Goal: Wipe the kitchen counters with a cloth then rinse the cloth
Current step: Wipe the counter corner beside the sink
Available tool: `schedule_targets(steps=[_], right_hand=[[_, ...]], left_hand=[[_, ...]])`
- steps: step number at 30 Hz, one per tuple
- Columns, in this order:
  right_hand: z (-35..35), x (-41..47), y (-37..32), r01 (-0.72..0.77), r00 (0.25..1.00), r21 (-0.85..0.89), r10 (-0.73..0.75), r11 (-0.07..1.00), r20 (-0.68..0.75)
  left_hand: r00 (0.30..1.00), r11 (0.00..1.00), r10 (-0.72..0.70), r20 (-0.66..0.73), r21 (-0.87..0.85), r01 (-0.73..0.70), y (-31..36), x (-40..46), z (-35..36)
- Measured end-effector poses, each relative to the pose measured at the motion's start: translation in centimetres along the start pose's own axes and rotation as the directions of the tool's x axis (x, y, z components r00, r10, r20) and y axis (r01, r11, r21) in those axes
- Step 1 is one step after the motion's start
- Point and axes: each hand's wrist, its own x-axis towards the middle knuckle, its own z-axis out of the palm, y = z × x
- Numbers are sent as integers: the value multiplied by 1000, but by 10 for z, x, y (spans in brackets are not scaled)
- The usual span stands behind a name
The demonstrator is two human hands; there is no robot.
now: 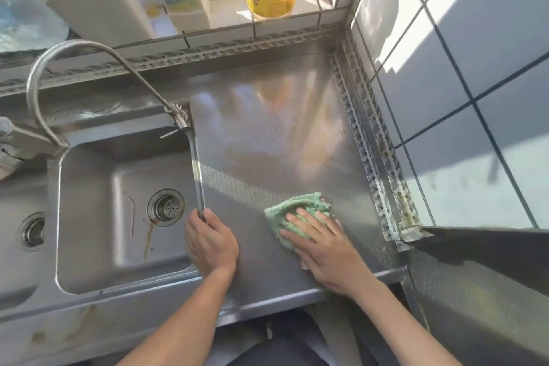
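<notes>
We've got our right hand (323, 249) spread flat on the green cloth (297, 211) for pressure, while our left hand (211, 242) grips the sink (89, 282) rim to brace.

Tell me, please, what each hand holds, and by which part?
Right hand presses flat on the green fluffy cloth, gripping nothing. Left hand grips the steel sink's right rim.

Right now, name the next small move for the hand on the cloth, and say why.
Probably slide the right hand and the green cloth away from the body, toward the back wall. The cloth lies near the front edge of the steel counter, with a wide stretch beyond it, while the left hand rests on the sink rim.
</notes>
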Motion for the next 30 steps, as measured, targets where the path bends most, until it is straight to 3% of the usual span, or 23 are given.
schedule_targets(steps=[3,7,9,13,15,17,19,21,25,27,30], right_hand=[[-14,3,35,-163,984,20,164,986,-71],[-20,75,26,-485,848,170,509,858,-148],[-14,113,-2,-457,868,121,472,881,-155],[6,128,-58,-142,986,53,146,988,-85],[9,99,-49,14,1000,30,-13,999,-16],[3,67,-17,76,996,8,-76,997,53],[-11,48,21,-8,997,-16,9,1000,71],[-26,58,51,-187,982,11,186,982,42],[-43,131,55,-490,870,-6,489,872,-55],[-39,165,32,-441,897,-16,441,897,-35],[-17,171,-16,-151,986,-61,154,987,55]], left_hand=[[1000,1000,6,0,-5,-6,3,-1,-2],[1000,1000,1,15,0,-1,5,-2,-3],[1000,1000,-2,11,-12,2,5,-2,-4],[1000,1000,-8,16,-10,8,6,-1,-3],[1000,1000,-12,23,-4,12,6,-2,-3],[999,1000,-27,40,5,27,5,-1,-3],[998,1000,-32,51,2,32,5,-2,-3],[998,999,-33,46,11,32,5,-2,-3],[998,999,-32,46,20,31,5,-2,-3],[998,999,-38,47,21,37,7,-1,-2],[998,999,-39,52,18,38,7,0,-4]])
